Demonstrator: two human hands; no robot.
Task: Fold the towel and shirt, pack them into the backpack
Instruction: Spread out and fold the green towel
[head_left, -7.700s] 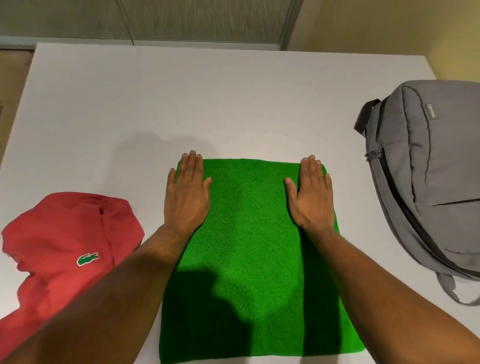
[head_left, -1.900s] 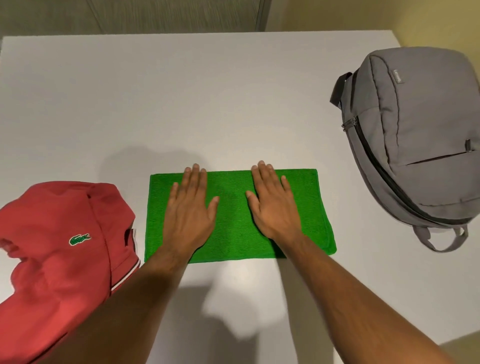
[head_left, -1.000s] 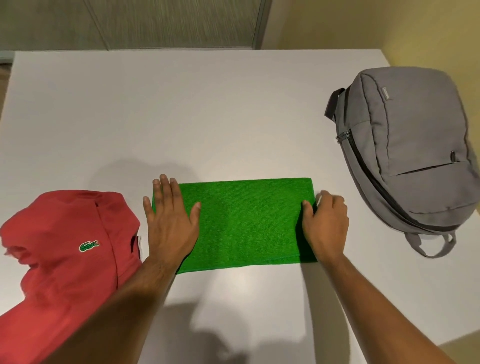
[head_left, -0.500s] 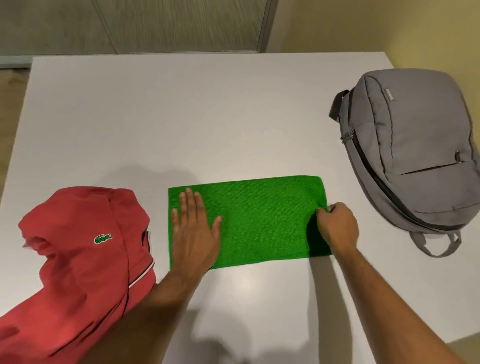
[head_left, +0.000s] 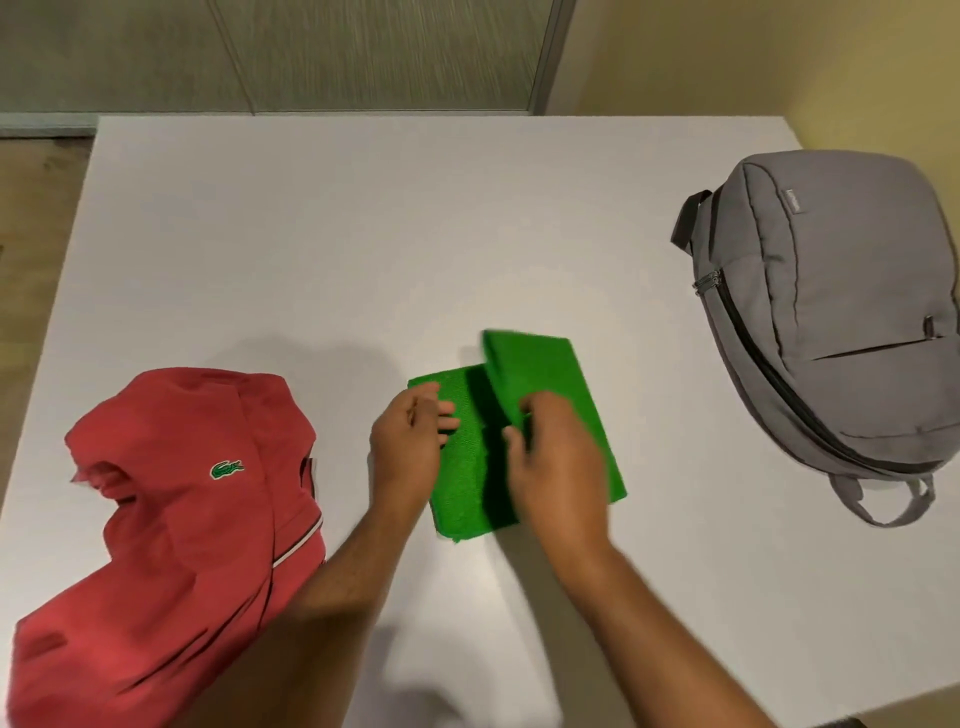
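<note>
The green towel (head_left: 550, 384) lies near the middle of the white table (head_left: 363, 234). Its right half is raised and swung over toward the left, standing partly above the lower half. My right hand (head_left: 556, 462) is shut on the lifted towel edge. My left hand (head_left: 408, 447) rests on the towel's left end with fingers spread, pinning it down. The red shirt (head_left: 176, 519), with a small green logo, lies crumpled at the table's left front. The grey backpack (head_left: 841, 317) lies flat at the right, its main zipper shut.
The table's far edge meets a wall and a glass panel. Its left edge drops to a wooden floor. The backpack's carry loop (head_left: 883, 499) points toward me, close to the right front edge.
My right hand gripped the towel's right end and carried it up and leftward over the rest. My left hand stayed on the left end. The view shifted slightly.
</note>
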